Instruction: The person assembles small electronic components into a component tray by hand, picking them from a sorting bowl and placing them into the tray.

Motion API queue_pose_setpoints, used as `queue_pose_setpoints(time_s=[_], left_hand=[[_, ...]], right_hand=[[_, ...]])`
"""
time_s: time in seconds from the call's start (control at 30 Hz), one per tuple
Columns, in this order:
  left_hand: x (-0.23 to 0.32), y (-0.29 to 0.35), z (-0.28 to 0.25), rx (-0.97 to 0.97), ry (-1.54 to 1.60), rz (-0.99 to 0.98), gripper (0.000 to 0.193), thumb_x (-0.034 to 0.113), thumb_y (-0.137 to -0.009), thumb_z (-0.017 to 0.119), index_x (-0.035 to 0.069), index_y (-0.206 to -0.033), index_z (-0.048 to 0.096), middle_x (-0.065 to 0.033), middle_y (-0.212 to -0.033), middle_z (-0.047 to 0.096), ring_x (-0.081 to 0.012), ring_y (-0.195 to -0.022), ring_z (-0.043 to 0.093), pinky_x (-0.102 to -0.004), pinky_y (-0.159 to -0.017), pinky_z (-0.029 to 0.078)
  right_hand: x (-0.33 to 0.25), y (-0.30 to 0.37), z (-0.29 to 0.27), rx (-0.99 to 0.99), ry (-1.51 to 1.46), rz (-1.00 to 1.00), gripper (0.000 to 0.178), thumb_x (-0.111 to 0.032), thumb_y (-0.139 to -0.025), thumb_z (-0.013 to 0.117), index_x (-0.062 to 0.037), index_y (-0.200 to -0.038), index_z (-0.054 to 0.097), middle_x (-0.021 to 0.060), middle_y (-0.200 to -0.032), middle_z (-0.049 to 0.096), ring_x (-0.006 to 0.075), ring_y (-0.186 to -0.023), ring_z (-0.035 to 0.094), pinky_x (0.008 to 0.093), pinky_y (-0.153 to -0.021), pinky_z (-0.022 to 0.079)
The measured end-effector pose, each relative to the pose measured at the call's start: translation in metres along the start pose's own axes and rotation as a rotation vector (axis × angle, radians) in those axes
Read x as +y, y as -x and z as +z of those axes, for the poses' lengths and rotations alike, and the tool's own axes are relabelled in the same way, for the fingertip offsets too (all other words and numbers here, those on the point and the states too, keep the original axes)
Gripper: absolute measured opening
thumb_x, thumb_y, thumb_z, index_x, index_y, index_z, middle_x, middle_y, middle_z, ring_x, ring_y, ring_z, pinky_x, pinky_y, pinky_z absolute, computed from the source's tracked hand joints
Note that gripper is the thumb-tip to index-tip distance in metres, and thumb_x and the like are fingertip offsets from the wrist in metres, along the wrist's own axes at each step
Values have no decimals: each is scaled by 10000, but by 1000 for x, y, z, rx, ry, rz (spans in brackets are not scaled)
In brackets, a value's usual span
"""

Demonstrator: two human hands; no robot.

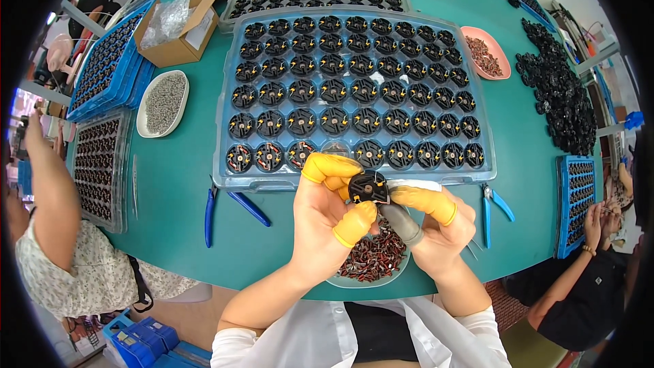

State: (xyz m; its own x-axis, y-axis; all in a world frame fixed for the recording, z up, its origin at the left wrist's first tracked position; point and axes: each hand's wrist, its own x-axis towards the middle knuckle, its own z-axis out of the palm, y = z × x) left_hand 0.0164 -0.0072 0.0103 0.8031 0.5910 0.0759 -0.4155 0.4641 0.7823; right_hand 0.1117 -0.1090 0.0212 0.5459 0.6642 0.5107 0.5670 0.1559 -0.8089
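Note:
Between my two hands is a round black plastic part (366, 187) with yellow bits on it. My left hand (327, 215), in yellow finger cots, is closed around its left side with thumb and fingers. On the other side, my right hand (432, 221) has yellow finger cots and a dark grey thumb cot, its fingertips closed at the part's right edge. Whether a small piece is pinched there too is hidden. Beneath my hands a bowl (340, 282) holds small red-brown pieces. A translucent blue tray (228, 129) filled with similar round parts lies just beyond; three in its front row show red pieces.
Blue-handled pliers (251, 208) lie left, blue cutters (487, 215) right. A white bowl (182, 110) of metal pieces and a cardboard box (170, 51) stand left; a pink dish (501, 61) and a black parts pile (558, 88) right. People work at both sides.

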Motion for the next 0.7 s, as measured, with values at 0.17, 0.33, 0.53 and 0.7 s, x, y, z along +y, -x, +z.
queue_pose_setpoints(time_s=[0.17, 0.33, 0.53, 0.7], left_hand=[[-1, 0, -1, -5, 28, -22, 349, 36, -723, 581, 44, -992, 358, -81, -919, 430, -112, -741, 482, -219, -523, 485], [2, 0, 1, -34, 64, -94, 353, 35, -719, 588, 54, -989, 361, -70, -899, 442, -111, -734, 488, -220, -528, 487], [4, -4, -5, -142, 1, -125, 336, 25, -723, 587, 52, -982, 374, -63, -892, 453, -114, -773, 500, -220, -543, 498], [5, -5, -5, -132, -12, -170, 338, 34, -729, 594, 47, -988, 377, -62, -901, 460, -114, -792, 504, -220, -558, 504]], right_hand=[[0, -1, 0, -16, 25, -61, 155, 60, -637, 635, 23, -778, 582, 114, -795, 587, 168, -700, 556, 265, -636, 442], [1, -6, -1, -51, -611, 393, 164, 42, -654, 639, -6, -769, 532, 79, -804, 537, 142, -698, 528, 244, -602, 422], [5, -4, -11, -131, -193, 139, 204, 3, -594, 688, -16, -728, 536, 80, -763, 527, 158, -689, 508, 252, -600, 403], [4, -10, -10, -115, 74, -202, 190, 16, -599, 661, -44, -772, 609, 57, -761, 544, 153, -566, 546, 226, -476, 427]])
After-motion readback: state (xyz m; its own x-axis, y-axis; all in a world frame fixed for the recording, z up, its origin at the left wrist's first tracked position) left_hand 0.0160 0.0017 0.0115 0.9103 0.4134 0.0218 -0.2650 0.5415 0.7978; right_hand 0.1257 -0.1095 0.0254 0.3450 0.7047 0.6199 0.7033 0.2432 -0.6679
